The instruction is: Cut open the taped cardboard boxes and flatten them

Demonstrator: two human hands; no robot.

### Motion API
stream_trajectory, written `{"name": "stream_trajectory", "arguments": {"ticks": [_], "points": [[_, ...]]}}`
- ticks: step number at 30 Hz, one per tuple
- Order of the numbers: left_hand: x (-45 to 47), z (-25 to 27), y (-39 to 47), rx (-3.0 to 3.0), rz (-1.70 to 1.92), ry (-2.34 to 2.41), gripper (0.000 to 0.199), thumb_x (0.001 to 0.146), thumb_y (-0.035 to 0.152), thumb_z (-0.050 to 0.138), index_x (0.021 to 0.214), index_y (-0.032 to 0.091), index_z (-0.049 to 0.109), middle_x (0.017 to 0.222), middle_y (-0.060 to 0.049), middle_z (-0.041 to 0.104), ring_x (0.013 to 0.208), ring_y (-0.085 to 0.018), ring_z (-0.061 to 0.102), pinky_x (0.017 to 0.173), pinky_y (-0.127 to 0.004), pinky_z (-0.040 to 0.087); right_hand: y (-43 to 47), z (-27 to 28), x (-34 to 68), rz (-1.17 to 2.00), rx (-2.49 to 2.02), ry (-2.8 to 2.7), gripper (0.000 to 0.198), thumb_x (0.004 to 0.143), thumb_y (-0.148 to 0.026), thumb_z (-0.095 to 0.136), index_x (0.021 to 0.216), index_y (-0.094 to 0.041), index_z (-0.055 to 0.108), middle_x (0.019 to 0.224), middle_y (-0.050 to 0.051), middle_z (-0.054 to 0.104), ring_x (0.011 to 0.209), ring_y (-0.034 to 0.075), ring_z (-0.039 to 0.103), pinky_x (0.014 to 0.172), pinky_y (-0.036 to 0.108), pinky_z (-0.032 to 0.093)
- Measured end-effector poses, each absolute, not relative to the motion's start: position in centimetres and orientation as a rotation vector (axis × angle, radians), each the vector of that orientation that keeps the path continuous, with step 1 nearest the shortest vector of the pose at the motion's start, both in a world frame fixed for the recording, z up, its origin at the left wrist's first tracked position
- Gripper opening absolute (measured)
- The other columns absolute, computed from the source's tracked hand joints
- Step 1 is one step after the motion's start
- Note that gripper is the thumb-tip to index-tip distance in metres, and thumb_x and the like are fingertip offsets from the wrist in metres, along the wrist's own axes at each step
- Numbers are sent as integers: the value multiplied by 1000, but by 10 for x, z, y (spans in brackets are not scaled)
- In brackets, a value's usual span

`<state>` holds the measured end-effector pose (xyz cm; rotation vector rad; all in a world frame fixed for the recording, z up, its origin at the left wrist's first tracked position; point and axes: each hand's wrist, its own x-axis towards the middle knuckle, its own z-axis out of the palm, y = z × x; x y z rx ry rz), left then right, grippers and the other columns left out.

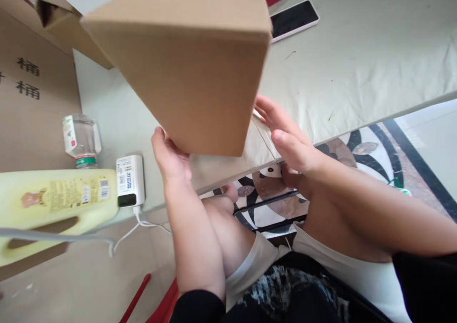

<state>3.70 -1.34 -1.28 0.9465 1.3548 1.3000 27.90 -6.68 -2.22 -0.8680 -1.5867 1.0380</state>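
A plain brown cardboard box is held up, tilted, above the pale covered table. My left hand grips its lower left edge; the thumb shows at the side, while the other fingers are hidden by the box. Just right of the box is my right hand, open, with the thumb apart from the fingers. Its fingertips come close to the box's right edge, and whether they touch it I cannot tell. The far side of the box is out of sight.
Behind the box lies a phone. At left are a clear plastic bottle, a white power bank with a cable, a yellow jug and a large printed carton. The table's front edge runs above my knees.
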Motion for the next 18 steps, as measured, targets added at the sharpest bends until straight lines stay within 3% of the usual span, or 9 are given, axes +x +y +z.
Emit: {"name": "stream_trajectory", "arguments": {"ticks": [2, 5, 8, 12, 15, 18], "points": [[43, -12, -16, 882, 1251, 1316, 69, 78, 81, 48, 93, 17, 67, 89, -14, 68, 93, -28, 66, 65, -36, 54, -68, -17, 281, 1000, -894, -1667, 68, 96, -69, 41, 153, -32, 41, 168, 1, 31, 159, 25, 23, 132, 53, 21], [46, -15, -19, 933, 1169, 1408, 83, 75, 93, 40, 87, 16, 69, 73, -13, 64, 66, -22, 61, 54, -35, 46, -67, -14, 283, 894, -915, -1789, 64, 97, -66, 42, 151, -31, 46, 165, 3, 38, 158, 26, 25, 134, 53, 12], [44, -20, -19, 964, 1104, 1471, 77, 74, 91, 48, 86, 17, 66, 68, -8, 62, 50, -15, 53, 46, -30, 35, -65, -17, 283, 808, -877, -1853, 64, 97, -63, 44, 151, -29, 46, 163, 5, 42, 157, 28, 29, 133, 55, 11], [40, -23, -18, 928, 990, 1544, 66, 80, 83, 49, 79, 19, 62, 56, -4, 56, 41, -15, 49, 41, -29, 30, -67, -21, 281, 730, -851, -1855, 62, 95, -60, 47, 148, -28, 51, 159, 6, 45, 156, 30, 30, 132, 56, 18], [38, -17, -20, 904, 832, 1485, 54, 85, 69, 47, 76, 18, 62, 51, -5, 55, 37, -16, 47, 37, -28, 26, -70, -18, 281, 694, -930, -1812, 62, 92, -69, 42, 139, -33, 59, 159, 3, 42, 156, 32, 28, 131, 58, 19], [36, -9, -26, 974, 496, 1345, 50, 82, 65, 47, 73, 18, 64, 51, -8, 60, 31, -13, 37, 34, -26, 12, -72, -13, 284, 653, -1029, -1733, 65, 89, -78, 36, 129, -35, 64, 152, 1, 48, 156, 34, 27, 130, 63, 17]]}}
